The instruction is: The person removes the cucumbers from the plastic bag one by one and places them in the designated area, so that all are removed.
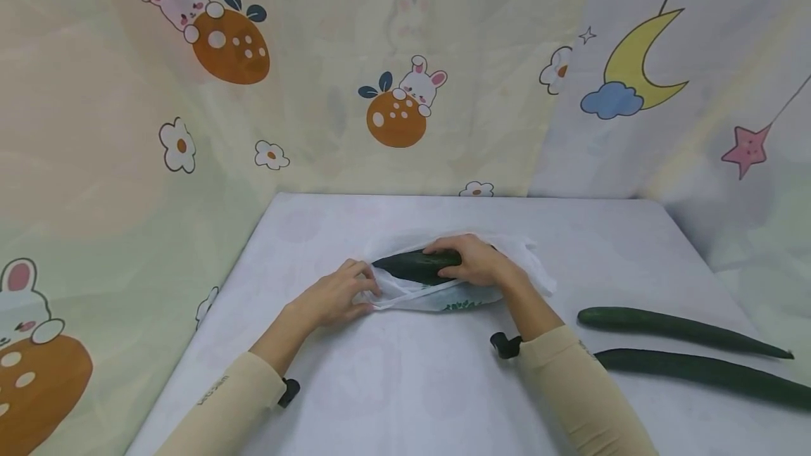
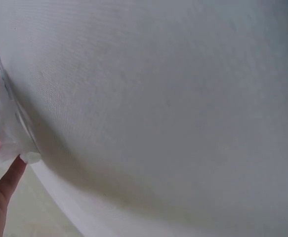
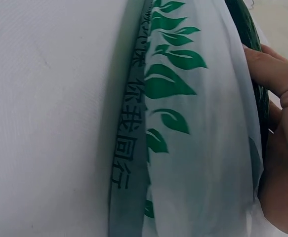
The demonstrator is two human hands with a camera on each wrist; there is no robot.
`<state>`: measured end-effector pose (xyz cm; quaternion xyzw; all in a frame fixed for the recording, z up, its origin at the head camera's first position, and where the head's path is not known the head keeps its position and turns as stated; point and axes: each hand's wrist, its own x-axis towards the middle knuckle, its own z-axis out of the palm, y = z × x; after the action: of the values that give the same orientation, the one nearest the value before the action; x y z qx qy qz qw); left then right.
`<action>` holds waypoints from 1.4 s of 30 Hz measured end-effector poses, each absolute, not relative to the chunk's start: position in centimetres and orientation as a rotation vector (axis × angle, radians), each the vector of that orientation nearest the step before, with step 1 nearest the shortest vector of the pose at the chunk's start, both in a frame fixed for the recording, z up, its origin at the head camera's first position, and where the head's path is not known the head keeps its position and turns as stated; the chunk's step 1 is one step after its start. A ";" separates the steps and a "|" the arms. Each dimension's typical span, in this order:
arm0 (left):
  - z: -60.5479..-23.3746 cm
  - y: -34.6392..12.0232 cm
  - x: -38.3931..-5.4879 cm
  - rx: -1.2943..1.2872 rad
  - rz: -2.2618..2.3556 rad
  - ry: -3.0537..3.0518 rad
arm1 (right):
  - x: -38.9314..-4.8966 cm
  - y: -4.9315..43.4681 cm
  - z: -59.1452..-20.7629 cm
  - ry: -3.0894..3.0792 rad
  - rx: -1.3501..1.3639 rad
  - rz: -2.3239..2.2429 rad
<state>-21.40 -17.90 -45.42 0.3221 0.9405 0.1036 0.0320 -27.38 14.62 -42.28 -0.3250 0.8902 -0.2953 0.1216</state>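
A white plastic bag (image 1: 405, 295) with green leaf print lies at the middle of the table, and a dark green cucumber (image 1: 405, 266) shows through its opening. My right hand (image 1: 472, 259) grips this cucumber from above, thumb on the near side and fingers on the far side. In the right wrist view, the printed bag (image 3: 203, 128) stands in front of the cucumber and hides much of it. At the bag's left end, my left hand (image 1: 342, 292) holds its edge. The left wrist view has only the fingers on the thin plastic (image 2: 10, 128).
Two long cucumbers lie at the right side, the farther one (image 1: 671, 326) above the nearer one (image 1: 703, 371), close to my right sleeve. A white cloth covers the table (image 1: 405, 385). Behind it hangs a patterned curtain (image 1: 317, 90).
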 end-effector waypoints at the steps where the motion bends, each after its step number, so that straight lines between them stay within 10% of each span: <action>1: -45.4 -17.9 -21.4 0.994 0.318 2.896 | -27.3 14.7 -42.2 2.597 -0.961 -0.878; 42: -46.0 -17.9 -21.0 1.007 0.389 2.895 | -23.6 13.5 -38.1 2.287 -1.219 -1.337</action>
<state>-21.02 -17.91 -45.97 0.3258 0.9367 0.1259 0.0257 -23.55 13.45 -38.13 -0.4154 0.7794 -0.4555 0.1123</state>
